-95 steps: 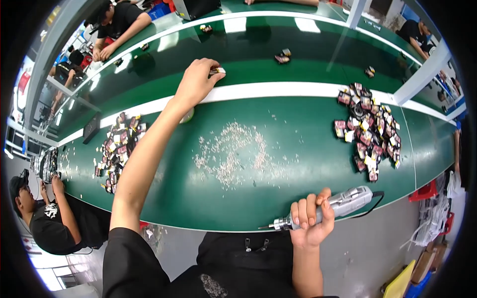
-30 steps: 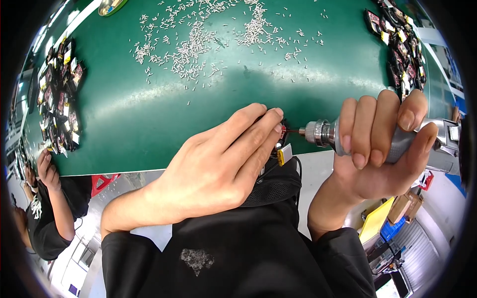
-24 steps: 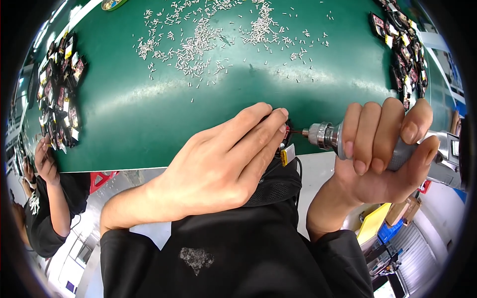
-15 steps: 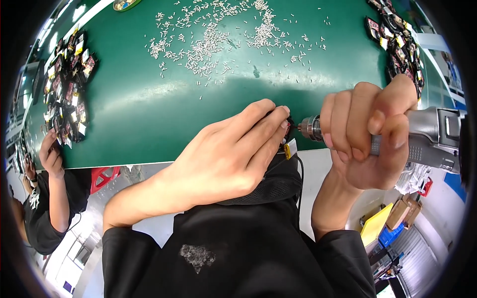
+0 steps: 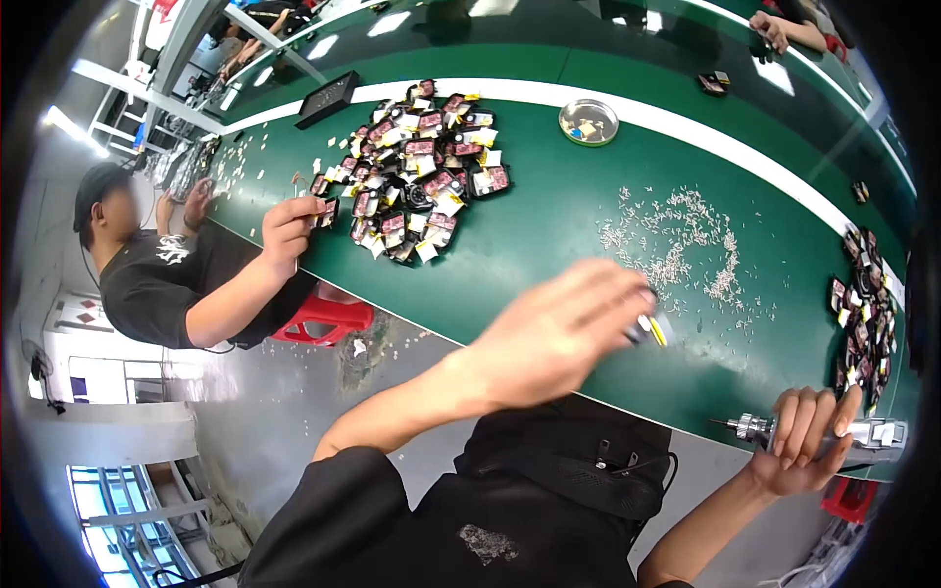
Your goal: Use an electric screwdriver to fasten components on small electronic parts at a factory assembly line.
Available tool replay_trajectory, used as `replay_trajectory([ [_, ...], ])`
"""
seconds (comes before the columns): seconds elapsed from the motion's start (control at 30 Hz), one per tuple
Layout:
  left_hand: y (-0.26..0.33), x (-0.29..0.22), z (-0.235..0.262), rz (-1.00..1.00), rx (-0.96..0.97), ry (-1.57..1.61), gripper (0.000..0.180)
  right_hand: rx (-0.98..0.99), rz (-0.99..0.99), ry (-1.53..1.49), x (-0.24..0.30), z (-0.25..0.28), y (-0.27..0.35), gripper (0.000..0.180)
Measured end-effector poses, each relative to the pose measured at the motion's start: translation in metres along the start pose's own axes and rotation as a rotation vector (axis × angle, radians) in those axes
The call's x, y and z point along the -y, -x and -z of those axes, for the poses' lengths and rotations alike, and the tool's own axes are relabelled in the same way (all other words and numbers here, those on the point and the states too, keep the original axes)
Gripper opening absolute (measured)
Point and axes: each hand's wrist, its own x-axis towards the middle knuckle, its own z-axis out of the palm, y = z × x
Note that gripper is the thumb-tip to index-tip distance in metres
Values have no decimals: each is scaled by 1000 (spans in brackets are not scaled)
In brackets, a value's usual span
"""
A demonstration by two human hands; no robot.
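Over the green table [image 5: 520, 284], my left hand [image 5: 544, 338] is closed on a small black electronic module [image 5: 639, 331] with a yellow-and-white tab. Motion smears both, and the fingers hide most of the module. My right hand [image 5: 809, 431] is wrapped around the body of a silver-grey electric screwdriver [image 5: 755, 427] near the table's front edge at the right. Its bit points left, apart from the module. Loose small screws [image 5: 676, 255] lie scattered on the table beyond my left hand.
A big heap of similar modules [image 5: 421, 162] lies at left, another heap [image 5: 863, 314] at far right. Behind stand a round dish [image 5: 589, 122] and a black tray [image 5: 327, 100]. A co-worker [image 5: 162, 265] sits at left, holding a module. A red stool [image 5: 328, 318] is below the edge.
The view has swung left, bringing the left heap and co-worker into fuller sight. My left hand and the module have come away from the screwdriver bit, which now sits well to their right.
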Motion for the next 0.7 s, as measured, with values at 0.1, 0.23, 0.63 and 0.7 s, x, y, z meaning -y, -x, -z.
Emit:
replay_trajectory([
  [0.1,10,51,63,173,-293,-412,37,-108,21,16,3,9,11,19],
  [0.23,50,125,126,550,-395,-755,27,-281,-88,-22,-16,17,23,14],
  [0.63,-43,69,16,146,1,-402,22,-403,-123,-72,-22,17,28,14],
  [0.7,-50,69,2,125,37,-389,19,-402,-114,-71,-22,18,28,14],
])
